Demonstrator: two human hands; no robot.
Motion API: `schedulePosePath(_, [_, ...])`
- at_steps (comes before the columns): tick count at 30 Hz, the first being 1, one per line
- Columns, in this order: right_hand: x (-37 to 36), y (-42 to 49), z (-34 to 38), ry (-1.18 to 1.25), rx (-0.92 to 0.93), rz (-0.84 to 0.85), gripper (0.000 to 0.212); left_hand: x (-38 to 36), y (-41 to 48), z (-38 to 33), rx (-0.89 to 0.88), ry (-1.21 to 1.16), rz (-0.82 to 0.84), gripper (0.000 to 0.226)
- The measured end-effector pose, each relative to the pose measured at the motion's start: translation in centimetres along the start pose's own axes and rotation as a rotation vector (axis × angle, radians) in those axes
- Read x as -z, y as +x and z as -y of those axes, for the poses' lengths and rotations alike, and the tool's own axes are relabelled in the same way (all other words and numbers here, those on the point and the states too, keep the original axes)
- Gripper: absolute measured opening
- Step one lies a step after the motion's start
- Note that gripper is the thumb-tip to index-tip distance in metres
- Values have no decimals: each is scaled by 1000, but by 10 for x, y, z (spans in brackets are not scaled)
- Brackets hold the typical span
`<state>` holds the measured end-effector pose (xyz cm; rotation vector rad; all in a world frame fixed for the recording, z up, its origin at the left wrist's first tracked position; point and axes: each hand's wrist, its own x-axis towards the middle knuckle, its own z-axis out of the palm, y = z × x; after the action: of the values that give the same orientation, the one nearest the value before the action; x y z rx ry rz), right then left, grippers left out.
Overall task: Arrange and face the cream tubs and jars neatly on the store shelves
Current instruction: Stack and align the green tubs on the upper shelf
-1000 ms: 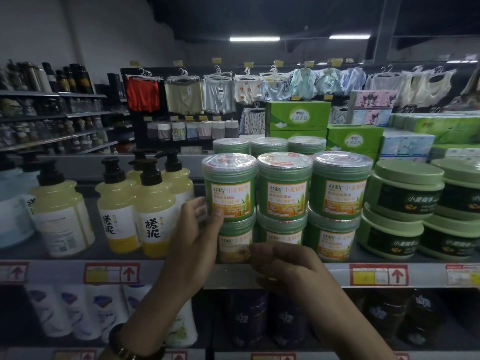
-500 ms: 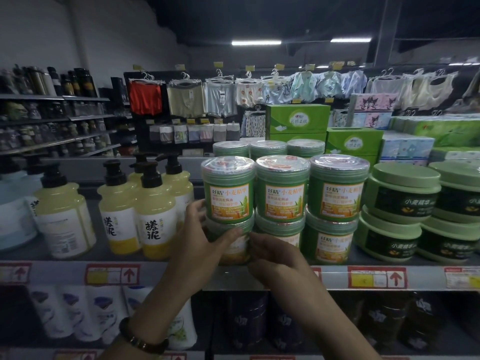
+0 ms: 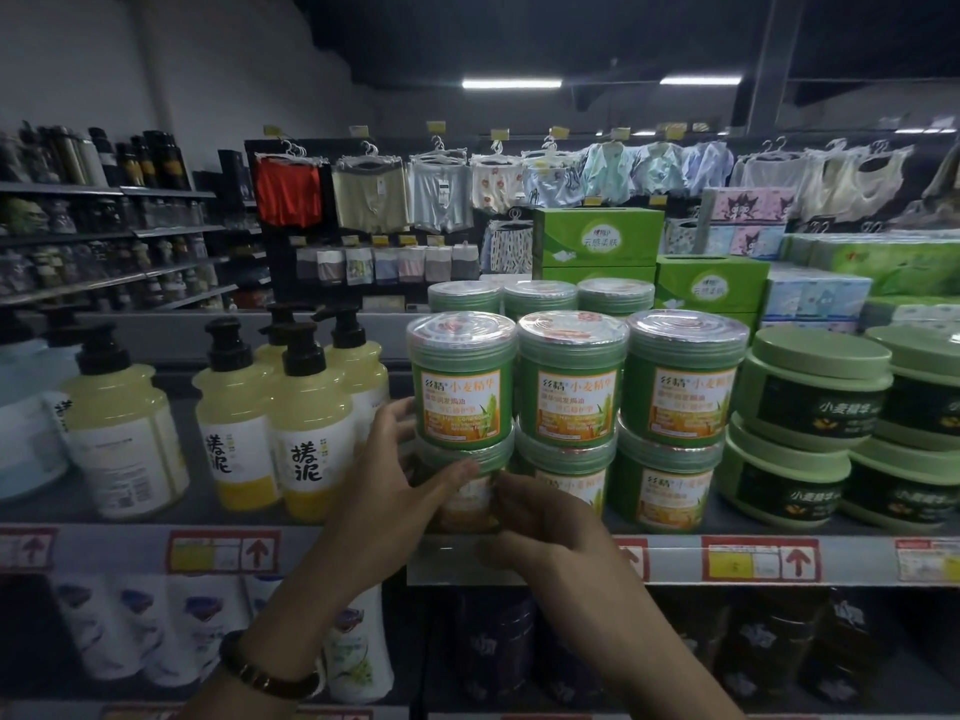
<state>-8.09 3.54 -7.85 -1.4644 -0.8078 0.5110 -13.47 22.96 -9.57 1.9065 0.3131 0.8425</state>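
Shelf edge (image 3: pixel 675 563) in dim store; both hands' grip, left (image 3: pixel 395 491) and right (image 3: pixel 545 527), clamped on bottom jar (image 3: pixel 470 498)

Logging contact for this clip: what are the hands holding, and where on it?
Both hands, left hand and right hand, grip the bottom-left green jar by its sides, below its lid.

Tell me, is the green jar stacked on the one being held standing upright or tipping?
Upright. The upper left jar stands level with its two neighbours, label facing out, atop the lower jar that both hands grip.
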Motion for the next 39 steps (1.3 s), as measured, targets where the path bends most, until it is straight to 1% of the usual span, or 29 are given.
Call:
schedulePosePath(3, [-3,-1,1,6,-13,-6,52,4,3,3,-3,-11,42,91])
schedulePosePath(4, [-4,-2,1,-7,-10,0,52,4,4,4,-1,-8,54,87])
schedulePosePath(6, [-6,-3,1,-46,-1,-3,40,6,5,6,-3,3,68,81])
schedulePosePath(8, [-5,-3,1,-55,2,-10,47,6,6,5,-5,-2,74,82])
schedulePosePath(11, [-1,-2,-1,-39,-3,-29,50,7,7,1,-4,-19,94,90])
schedulePosePath(12, [1,-1,-1,-31,0,-33,51,8,7,-2,-3,-44,112,87])
schedulePosePath(16, [6,2,1,51,24,-61,55,5,8,-14,-11,-113,154,57])
schedulePosePath(19, [6,3,0,93,45,-44,57,4,8,-15,-14,-118,154,49])
schedulePosePath(25, [5,6,-2,108,94,12,53,3,7,-13,-23,-91,106,59])
schedulePosePath(29, [5,7,-2,100,128,44,64,-2,5,-13,-42,-92,76,49])
schedulePosePath(33, [6,10,-1,96,148,64,62,-9,1,-14,-57,-56,3,45])
schedulePosePath(35, [7,10,-1,104,153,77,60,-13,0,-14,-62,-49,-33,50])
schedulePosePath(37, [7,11,-2,116,147,83,63,-16,-1,-14,-66,-47,-77,60])
schedulePosePath(39, [6,11,-3,130,149,86,63,-20,-2,-13,-69,-53,-98,62])
